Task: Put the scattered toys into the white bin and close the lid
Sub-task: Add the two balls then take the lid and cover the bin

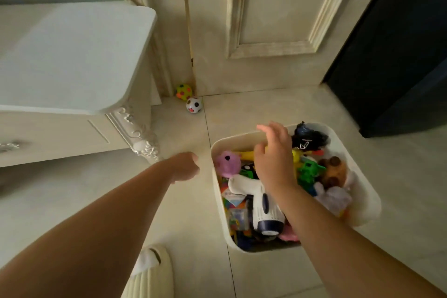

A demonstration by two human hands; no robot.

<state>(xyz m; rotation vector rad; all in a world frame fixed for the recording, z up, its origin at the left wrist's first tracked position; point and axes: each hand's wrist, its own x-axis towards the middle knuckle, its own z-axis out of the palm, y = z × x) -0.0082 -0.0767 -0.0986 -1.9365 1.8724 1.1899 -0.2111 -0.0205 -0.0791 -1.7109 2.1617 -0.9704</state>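
The white bin (238, 137) stands open on the tiled floor, packed with toys: a pink plush (228, 163), a white and navy toy (262, 208), a green toy (308, 172), a brown plush (335, 172) and a black toy (309, 136). My right hand (274, 159) hovers over the bin's far side, fingers spread and relaxed, holding nothing. My left hand (186, 167) reaches out just left of the bin with loosely curled fingers, and nothing shows in it. Two balls lie by the door corner: a yellow-green spotted ball (184, 91) and a white ball (194, 105) with black spots. No lid is in view.
An ornate white cabinet (72, 55) fills the left, its carved leg (145, 143) close to my left hand. A cream panelled door (266, 19) stands behind the bin, with dark furniture (399, 43) at right. My slippered foot (150, 271) is at the bottom.
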